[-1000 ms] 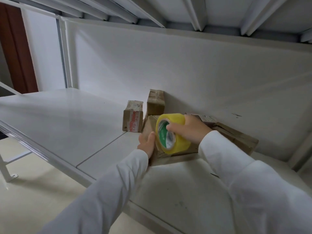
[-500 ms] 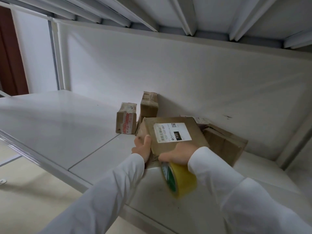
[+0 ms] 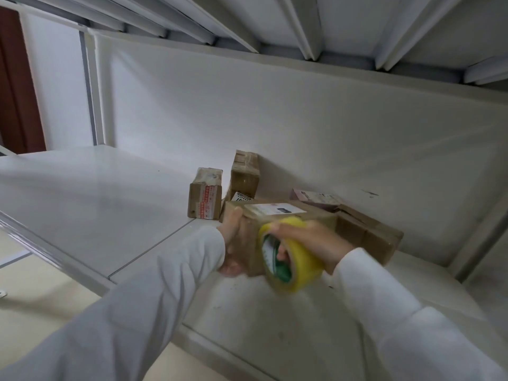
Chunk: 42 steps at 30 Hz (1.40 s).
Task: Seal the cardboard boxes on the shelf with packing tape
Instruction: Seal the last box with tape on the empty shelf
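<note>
Left hand (image 3: 233,240): I see it gripping the left end of the labelled cardboard box (image 3: 277,215).
Right hand (image 3: 310,240): fingers hooked through the yellow tape roll (image 3: 291,259), holding it against the box's near face.
Box: on the white shelf (image 3: 90,204), near the back wall.
</note>
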### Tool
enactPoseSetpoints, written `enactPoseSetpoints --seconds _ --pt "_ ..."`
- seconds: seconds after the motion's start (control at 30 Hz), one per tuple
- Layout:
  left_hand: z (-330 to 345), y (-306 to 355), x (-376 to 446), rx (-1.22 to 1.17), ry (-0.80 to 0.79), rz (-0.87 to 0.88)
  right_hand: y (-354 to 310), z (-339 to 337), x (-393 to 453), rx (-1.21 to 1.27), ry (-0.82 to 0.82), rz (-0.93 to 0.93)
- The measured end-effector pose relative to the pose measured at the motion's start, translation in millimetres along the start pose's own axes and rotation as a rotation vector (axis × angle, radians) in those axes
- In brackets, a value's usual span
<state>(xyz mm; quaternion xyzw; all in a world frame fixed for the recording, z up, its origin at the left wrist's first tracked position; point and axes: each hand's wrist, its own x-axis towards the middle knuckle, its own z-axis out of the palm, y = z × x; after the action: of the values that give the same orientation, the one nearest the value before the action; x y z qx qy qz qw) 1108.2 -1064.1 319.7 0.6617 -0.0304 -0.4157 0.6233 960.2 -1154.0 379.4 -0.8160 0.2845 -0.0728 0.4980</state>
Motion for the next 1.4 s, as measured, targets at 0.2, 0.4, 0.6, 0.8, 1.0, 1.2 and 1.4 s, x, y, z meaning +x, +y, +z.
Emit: enactPoseSetpoints --seconds 0.2,0.4,0.6,0.8,1.0,1.2,1.4 --pt "-14 14 -31 0.702 -0.096 0.184 -43 -40 -8 0.182 -0.046 -0.153" --pt "-13 -5 -27 1.227 0.148 1.011 -53 -34 -5 0.045 -0.039 -0.18" --pt "4 -17 -17 1.343 0.343 1.089 -43 -30 0 0.098 0.002 -0.145" --pt "8 8 -16 1.331 0.415 0.994 -47 -40 -1 -0.544 -0.073 0.056" --pt "11 26 -17 1.295 0.243 0.822 -27 -49 2 -0.472 -0.163 0.111" --pt "-2 36 -10 1.192 0.16 0.801 -5 -54 3 -0.172 -0.078 -0.085" --pt "-10 23 -14 1.395 0.242 0.854 -2 -43 16 -0.234 0.05 -0.048"
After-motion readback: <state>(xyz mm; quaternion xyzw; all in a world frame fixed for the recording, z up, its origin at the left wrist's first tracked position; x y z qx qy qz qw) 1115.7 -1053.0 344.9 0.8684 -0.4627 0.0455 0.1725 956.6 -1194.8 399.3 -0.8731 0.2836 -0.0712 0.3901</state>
